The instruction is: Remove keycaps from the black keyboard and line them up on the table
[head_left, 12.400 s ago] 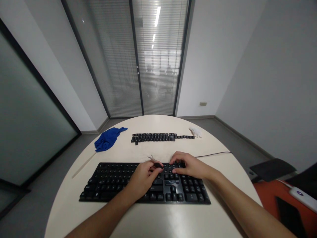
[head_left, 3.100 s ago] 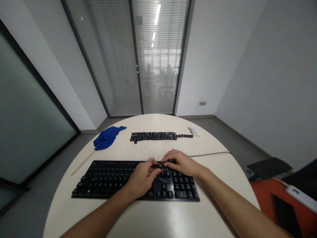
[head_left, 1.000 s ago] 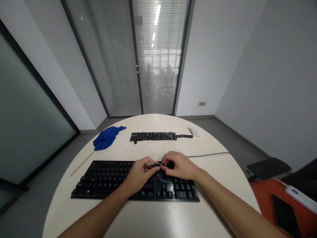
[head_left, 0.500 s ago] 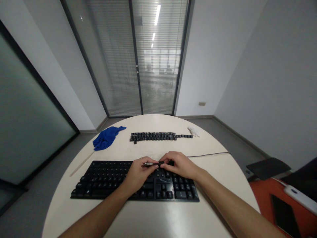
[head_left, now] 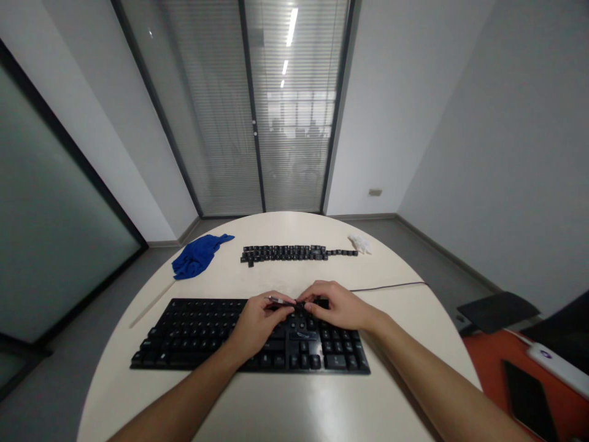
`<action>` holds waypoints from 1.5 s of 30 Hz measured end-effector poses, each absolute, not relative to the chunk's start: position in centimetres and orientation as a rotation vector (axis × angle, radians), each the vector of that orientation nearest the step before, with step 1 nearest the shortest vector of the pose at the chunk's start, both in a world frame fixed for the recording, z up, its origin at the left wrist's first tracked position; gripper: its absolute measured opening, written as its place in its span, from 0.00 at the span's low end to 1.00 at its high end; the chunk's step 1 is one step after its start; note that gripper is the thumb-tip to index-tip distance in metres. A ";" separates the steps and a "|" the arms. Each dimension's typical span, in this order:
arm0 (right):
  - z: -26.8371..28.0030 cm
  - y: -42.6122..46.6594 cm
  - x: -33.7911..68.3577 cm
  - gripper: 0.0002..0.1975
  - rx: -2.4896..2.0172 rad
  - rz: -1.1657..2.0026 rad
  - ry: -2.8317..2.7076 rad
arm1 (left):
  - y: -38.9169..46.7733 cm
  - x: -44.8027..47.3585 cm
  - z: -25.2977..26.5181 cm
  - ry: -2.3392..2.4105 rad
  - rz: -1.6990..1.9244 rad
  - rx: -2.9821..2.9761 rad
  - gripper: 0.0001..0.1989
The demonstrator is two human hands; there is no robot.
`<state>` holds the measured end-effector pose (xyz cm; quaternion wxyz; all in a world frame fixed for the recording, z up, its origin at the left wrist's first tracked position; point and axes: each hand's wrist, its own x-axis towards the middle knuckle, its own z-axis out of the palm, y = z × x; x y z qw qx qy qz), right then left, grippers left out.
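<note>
A black keyboard (head_left: 202, 334) lies across the near half of the table, with white marks on its keys. Over its upper middle, my left hand (head_left: 260, 319) is closed on a slim metal tool (head_left: 280, 301), perhaps tweezers, whose tip points right toward my other hand. Just right of it, my right hand (head_left: 335, 305) pinches at the keyboard's top edge, its fingertips close to the tool's tip. Whatever lies between those fingertips is too small and dark to make out. Both hands hide part of the upper key rows.
Loose black keycaps (head_left: 285, 253) lie in rows beyond the keyboard. A blue cloth (head_left: 197, 256) and a pale stick (head_left: 151, 305) are at left. Crumpled white tissue (head_left: 360, 244) sits far right. A cable (head_left: 391, 286) runs to the right edge. A phone (head_left: 529, 396) rests on an orange seat.
The metal tool has tilted slightly in my left hand. My right fingers have shifted slightly right and closer together at the tool's tip. The keyboard stays put.
</note>
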<state>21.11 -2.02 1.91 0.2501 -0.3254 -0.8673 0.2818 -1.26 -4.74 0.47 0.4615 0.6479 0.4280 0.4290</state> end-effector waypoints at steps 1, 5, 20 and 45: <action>1.9 -2.0 21.1 0.12 -0.881 0.764 -2.362 | -4.8 -1.3 0.5 1.047 1.053 1.600 0.05; 1.6 -1.8 21.0 0.10 -0.871 0.756 -2.365 | -4.9 -1.2 0.6 1.012 1.023 1.629 0.05; 0.7 -1.4 21.0 0.11 -0.917 0.992 -2.177 | -4.7 -1.3 0.1 0.982 0.997 1.691 0.05; 0.9 -1.5 20.9 0.09 -0.899 0.999 -2.209 | -4.8 -1.4 0.0 0.885 0.974 1.832 0.05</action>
